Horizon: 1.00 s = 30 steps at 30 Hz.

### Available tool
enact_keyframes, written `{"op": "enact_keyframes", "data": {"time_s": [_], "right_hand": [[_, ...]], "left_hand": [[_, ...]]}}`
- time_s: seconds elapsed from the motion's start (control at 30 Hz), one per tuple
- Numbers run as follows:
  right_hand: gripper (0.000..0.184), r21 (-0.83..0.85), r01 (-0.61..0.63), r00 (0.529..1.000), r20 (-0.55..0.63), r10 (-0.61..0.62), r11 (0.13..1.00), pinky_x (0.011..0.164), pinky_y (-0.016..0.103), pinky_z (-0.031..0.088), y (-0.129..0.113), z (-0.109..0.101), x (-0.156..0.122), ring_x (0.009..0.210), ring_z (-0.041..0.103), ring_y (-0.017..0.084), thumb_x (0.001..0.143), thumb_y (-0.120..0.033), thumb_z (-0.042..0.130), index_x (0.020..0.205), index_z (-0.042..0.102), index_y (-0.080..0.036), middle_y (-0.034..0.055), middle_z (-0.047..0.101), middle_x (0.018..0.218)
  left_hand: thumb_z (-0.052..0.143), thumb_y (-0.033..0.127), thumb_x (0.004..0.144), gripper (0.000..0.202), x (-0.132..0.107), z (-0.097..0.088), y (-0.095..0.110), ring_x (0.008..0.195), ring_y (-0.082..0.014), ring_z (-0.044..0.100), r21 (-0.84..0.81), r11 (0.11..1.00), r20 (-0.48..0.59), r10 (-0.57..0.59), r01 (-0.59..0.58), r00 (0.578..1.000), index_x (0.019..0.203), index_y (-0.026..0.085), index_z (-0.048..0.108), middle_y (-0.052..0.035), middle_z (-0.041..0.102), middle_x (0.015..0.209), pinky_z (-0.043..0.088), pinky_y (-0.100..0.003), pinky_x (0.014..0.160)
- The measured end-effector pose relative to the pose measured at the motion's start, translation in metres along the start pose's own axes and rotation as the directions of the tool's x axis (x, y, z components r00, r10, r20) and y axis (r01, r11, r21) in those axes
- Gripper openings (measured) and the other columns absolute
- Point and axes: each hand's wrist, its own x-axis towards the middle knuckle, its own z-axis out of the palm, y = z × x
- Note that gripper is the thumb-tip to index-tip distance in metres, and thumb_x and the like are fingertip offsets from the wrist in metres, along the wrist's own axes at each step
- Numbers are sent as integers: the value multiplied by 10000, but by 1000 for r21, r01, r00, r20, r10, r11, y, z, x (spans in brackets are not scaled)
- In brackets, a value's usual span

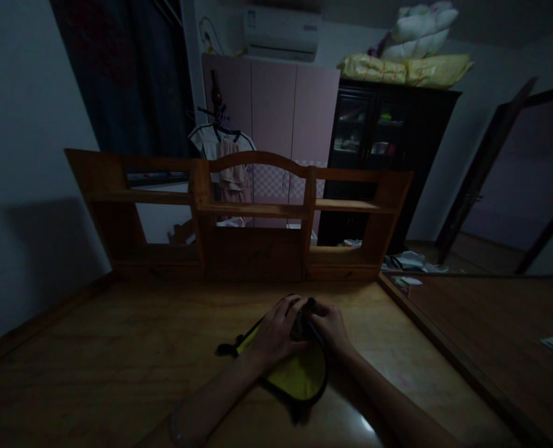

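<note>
A yellow fabric piece with black trim (pixel 299 376) lies on the wooden desk (pixel 131 348), a black strap end trailing off to its left. My left hand (pixel 276 333) rests on its upper part with fingers curled down over the cloth. My right hand (pixel 330 326) is beside it, fingers closed on a dark part of the same piece between the two hands. What exactly sits under the fingers is too dark to make out.
A wooden shelf unit (pixel 253 211) stands along the back of the desk. Behind it are a pink wardrobe (pixel 295 112), a dark cabinet (pixel 388 143) with bedding on top, hanging clothes and an air conditioner. A second desk surface (pixel 501 330) with papers lies to the right.
</note>
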Motion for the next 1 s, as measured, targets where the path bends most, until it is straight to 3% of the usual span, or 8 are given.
{"op": "enact_keyframes", "data": {"time_s": [0.27,0.5,0.7,0.9,1.0], "right_hand": [[286,17,28,999,25,-29,999,619,262,474,-4,-2,0,668,621,193,754,-378,656,833,731,-113,33,709,755],[307,-74,75,996,47,-72,994,586,249,457,2,-2,2,666,613,196,812,-409,579,811,715,-134,17,686,715],[234,-128,191,980,85,-181,973,670,275,490,-3,-1,-1,787,632,226,831,-308,535,906,692,-151,39,706,827],[224,-140,187,982,68,-179,972,697,285,503,-3,0,-2,788,637,220,788,-246,552,945,681,-153,37,709,856],[307,-125,197,979,84,-188,972,739,293,506,-2,1,-1,827,637,215,758,-198,546,1037,668,-164,33,710,914]], "left_hand": [[771,426,708,865,0,0,2,1248,-288,458,33,999,-21,-17,17,1000,1415,284,293,-96,419,1378,402,-447,1044],[761,414,719,850,0,-3,3,1227,-294,485,12,999,-52,-46,47,998,1414,300,286,-92,430,1365,427,-460,1017],[816,310,661,927,0,-2,1,1233,-290,477,24,997,-47,-66,68,997,1416,309,278,-81,420,1376,426,-462,1022],[812,227,651,922,0,-3,4,1263,-288,455,27,999,-27,-41,42,999,1407,316,291,-77,423,1370,412,-469,1045],[792,216,670,894,0,-3,4,1241,-284,472,27,999,-24,-41,42,999,1405,322,295,-72,429,1358,429,-463,1030]]}}
